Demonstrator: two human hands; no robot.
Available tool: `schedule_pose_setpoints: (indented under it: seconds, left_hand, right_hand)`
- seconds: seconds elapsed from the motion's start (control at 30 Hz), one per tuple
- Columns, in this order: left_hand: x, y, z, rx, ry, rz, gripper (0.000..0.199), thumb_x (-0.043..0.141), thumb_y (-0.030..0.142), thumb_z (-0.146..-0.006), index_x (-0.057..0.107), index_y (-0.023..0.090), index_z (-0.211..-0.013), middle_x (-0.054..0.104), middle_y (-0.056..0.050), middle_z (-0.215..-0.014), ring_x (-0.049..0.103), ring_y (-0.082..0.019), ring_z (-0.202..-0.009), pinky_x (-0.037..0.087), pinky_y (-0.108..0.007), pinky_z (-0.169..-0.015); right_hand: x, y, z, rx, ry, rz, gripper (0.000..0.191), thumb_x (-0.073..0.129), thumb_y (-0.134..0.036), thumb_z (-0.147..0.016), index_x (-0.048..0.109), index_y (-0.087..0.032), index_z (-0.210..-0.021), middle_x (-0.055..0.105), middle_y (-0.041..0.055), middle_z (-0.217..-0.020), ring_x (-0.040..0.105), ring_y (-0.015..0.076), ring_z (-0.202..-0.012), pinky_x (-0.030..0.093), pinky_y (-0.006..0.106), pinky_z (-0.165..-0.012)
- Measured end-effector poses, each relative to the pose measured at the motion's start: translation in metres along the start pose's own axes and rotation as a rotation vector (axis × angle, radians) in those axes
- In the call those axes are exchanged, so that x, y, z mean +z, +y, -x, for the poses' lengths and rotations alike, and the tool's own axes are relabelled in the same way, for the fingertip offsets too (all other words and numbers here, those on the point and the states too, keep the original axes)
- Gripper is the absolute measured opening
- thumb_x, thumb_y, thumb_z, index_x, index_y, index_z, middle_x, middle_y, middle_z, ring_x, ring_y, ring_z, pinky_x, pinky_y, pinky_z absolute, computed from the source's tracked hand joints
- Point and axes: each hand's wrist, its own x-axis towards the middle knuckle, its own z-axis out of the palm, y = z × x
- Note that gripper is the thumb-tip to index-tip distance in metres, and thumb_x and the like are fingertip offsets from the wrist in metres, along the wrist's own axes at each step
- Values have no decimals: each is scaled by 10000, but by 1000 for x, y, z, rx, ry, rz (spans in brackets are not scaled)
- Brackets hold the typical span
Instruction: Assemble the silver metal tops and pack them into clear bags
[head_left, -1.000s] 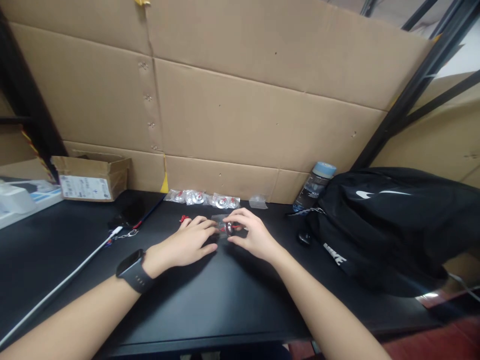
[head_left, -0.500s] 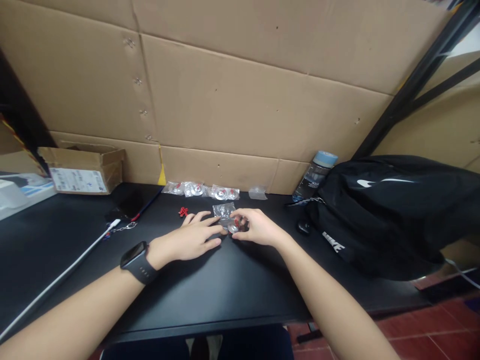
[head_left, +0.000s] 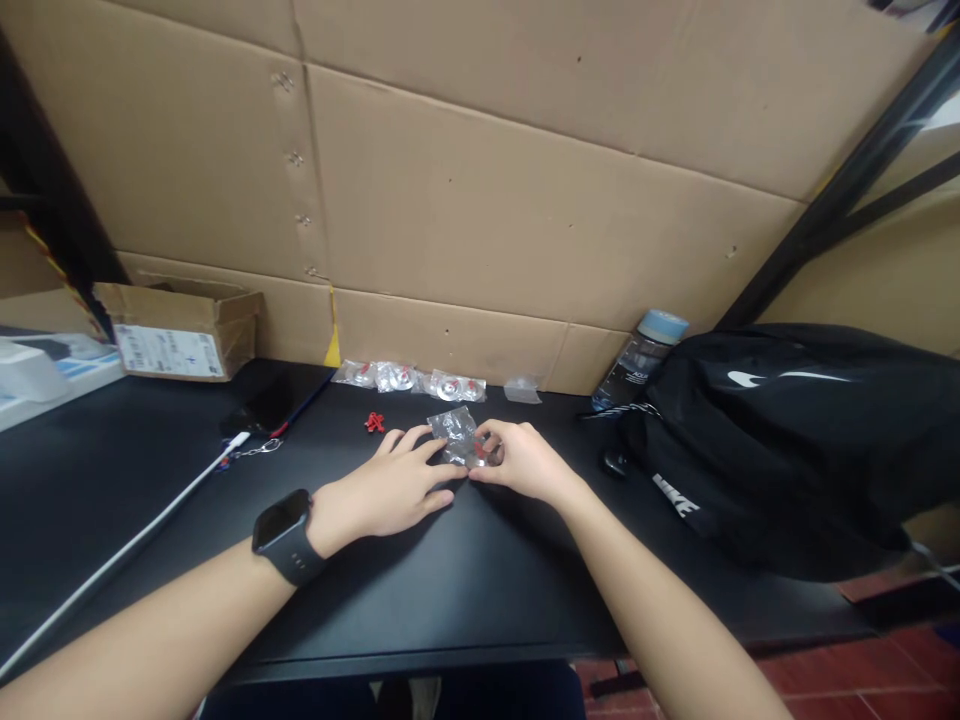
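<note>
A clear plastic bag (head_left: 453, 428) lies on the black desk between my hands. My left hand (head_left: 391, 488) is spread out over the desk, fingers apart, its fingertips touching the bag's lower left side. On the right, my right hand (head_left: 529, 462) pinches a small shiny metal disc (head_left: 477, 459) with red on it, at the bag's lower right. My fingers partly cover the disc, and I cannot tell how much of it is inside the bag. A small heap of red pieces (head_left: 374, 422) sits beyond my left hand.
Several bagged metal discs (head_left: 397, 377) line the cardboard wall, with another clear bag (head_left: 523, 389) beside them. To the right stand a water bottle (head_left: 640, 358) and a black backpack (head_left: 795, 450). A phone (head_left: 277, 400), white cable (head_left: 127, 550) and cardboard box (head_left: 180, 335) are left.
My right fingers and the disc have come closer against the bag, and less of the disc shows. The bag has turned slightly, and my left fingertips reach further onto it.
</note>
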Motion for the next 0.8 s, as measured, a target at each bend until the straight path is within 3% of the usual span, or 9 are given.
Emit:
schedule_pose_setpoints:
  seconds: [0.17, 0.27, 0.5, 0.8]
  left_hand:
    - [-3, -3, 0, 6, -19, 37, 404, 528, 451, -966, 583, 472, -1366, 513, -56, -1498, 313, -417, -1411, 280, -657, -1086]
    - [-6, -4, 0, 6, -40, 63, 403, 524, 474, -966, 585, 476, -1364, 507, -37, -1508, 315, -408, -1405, 276, -653, -1096]
    - [-8, -8, 1, 1, -81, 99, 399, 523, 502, -959, 585, 501, -1352, 479, -20, -1535, 286, -430, -1428, 272, -682, -1081]
    - [-11, -10, 1, 13, -119, 147, 400, 585, 459, -933, 604, 507, -1331, 479, 10, -1544, 245, -418, -1470, 245, -693, -1111]
  right_hand:
    - [9, -3, -4, 6, 63, -6, 470, 885, -447, -666, 683, -247, -1040, 717, 9, -883, 644, 168, -744, 455, 269, -696]
    - [6, -3, -3, -35, 107, -13, 469, 905, -363, -651, 671, -237, -1038, 685, 17, -969, 621, 145, -724, 457, 263, -683]
    - [2, -4, 1, -141, 69, -47, 456, 839, -174, -717, 644, -287, -1114, 617, 0, -1103, 609, 112, -741, 467, 264, -710]
    - [14, 0, -11, -15, 249, 77, 518, 895, -335, -677, 628, -307, -1121, 572, 8, -1143, 571, 198, -994, 460, 309, -780]
